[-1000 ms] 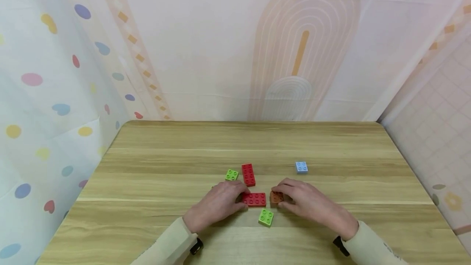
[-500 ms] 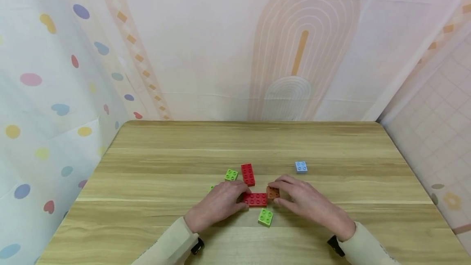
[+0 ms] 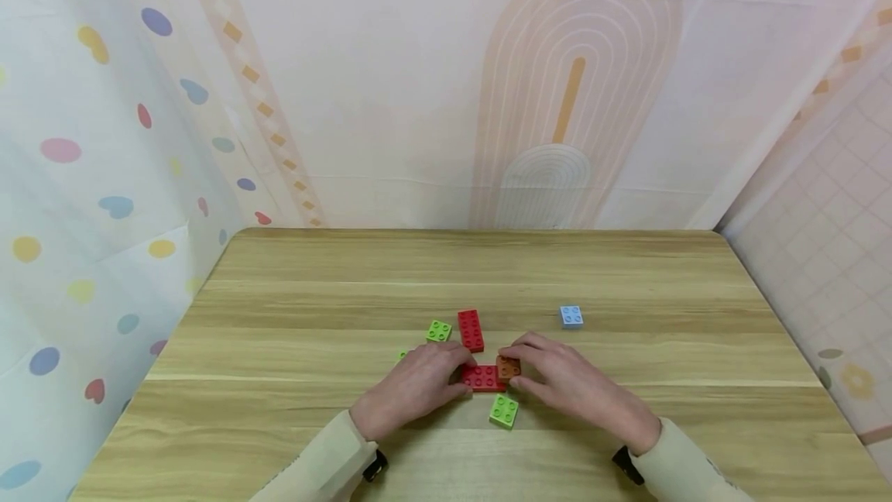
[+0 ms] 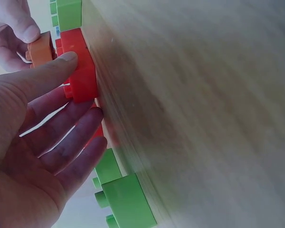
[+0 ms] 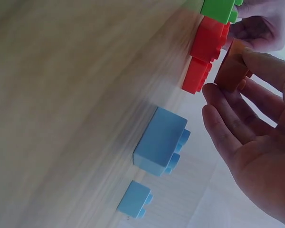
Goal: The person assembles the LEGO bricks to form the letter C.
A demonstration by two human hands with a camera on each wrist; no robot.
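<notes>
**Brown block (image 3: 509, 368) slides left**

Pale cloth (image 3: 390, 99) hangs past the wooden table (image 3: 334, 277)'s far edge. The left hand (image 3: 416, 388) pinches the near red block (image 3: 481, 379) — the right hand (image 3: 573, 383) pinches the brown block, now farther left, above red's right end.

Wood-grain bench (image 3: 334, 277) is backed by a creased pale sheet (image 3: 390, 99) printed with peach arches (image 3: 536, 84). Left side is closed off by a dotted white curtain (image 3: 90, 177), right by grid-printed fabric (image 3: 829, 231). Bench is softly lit.

No legible txt, labels, brands, nos. or signs, all views
</notes>
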